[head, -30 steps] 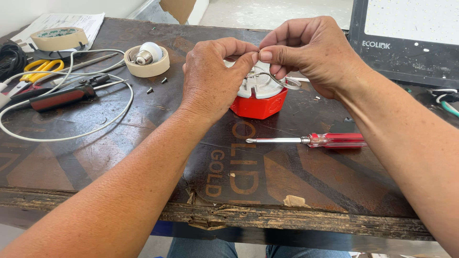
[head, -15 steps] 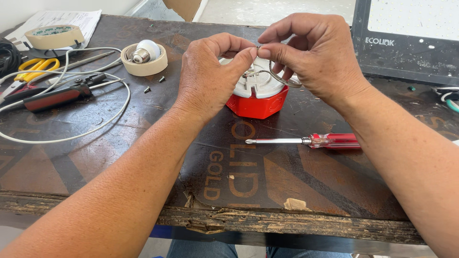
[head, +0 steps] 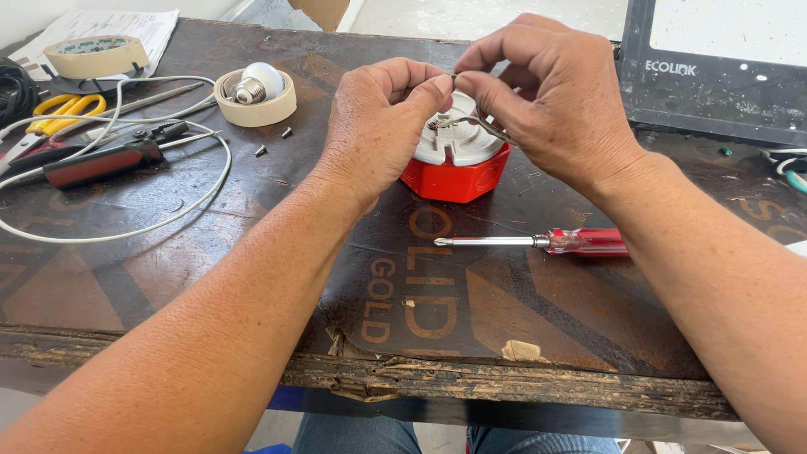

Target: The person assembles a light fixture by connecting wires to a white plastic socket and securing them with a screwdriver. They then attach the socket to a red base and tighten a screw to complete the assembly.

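A red round box with a white lamp holder on top sits on the dark wooden table. My left hand and my right hand meet just above it, fingertips pinched together on a thin wire that rises from the holder. The wire end between the fingertips is mostly hidden. A red-handled screwdriver lies on the table in front of the box, under my right wrist.
At the left lie a white cable, yellow-handled scissors, a dark tool with a red grip, a tape roll holding a bulb, another tape roll and loose screws. A dark panel stands back right.
Both hands have risen slightly and kept pinching the wire above the holder. The view has shifted a little; nothing on the table has moved.
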